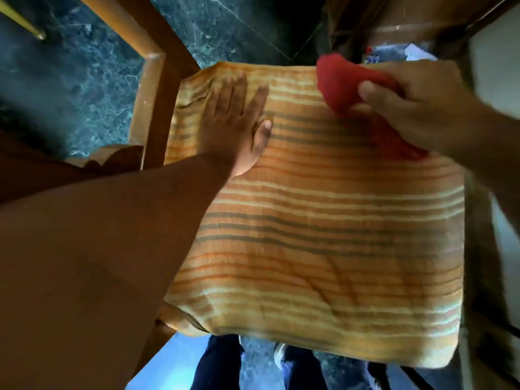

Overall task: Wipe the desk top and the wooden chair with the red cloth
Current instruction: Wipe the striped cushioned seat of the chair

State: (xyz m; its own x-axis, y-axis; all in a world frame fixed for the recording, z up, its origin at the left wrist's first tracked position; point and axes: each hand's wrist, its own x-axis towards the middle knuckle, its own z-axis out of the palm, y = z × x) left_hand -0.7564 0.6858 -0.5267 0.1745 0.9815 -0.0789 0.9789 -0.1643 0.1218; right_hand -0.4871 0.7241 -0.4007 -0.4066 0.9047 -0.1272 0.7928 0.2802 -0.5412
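Observation:
I look straight down on the wooden chair (153, 88), whose seat is covered by an orange striped cushion (323, 235). My left hand (239, 122) lies flat on the cushion's far left part, fingers apart, holding nothing. My right hand (422, 108) is at the far right of the cushion, gripping the bunched red cloth (343, 80), which presses on the cushion near its far edge. Part of the cloth trails under my right hand. The desk top is hidden from this view.
The chair's brown armrest and frame run along the left. A dark marbled floor (70, 80) surrounds the chair. A wooden piece of furniture (408, 21) stands at the far right. My legs and shoes (281, 361) show below the cushion's near edge.

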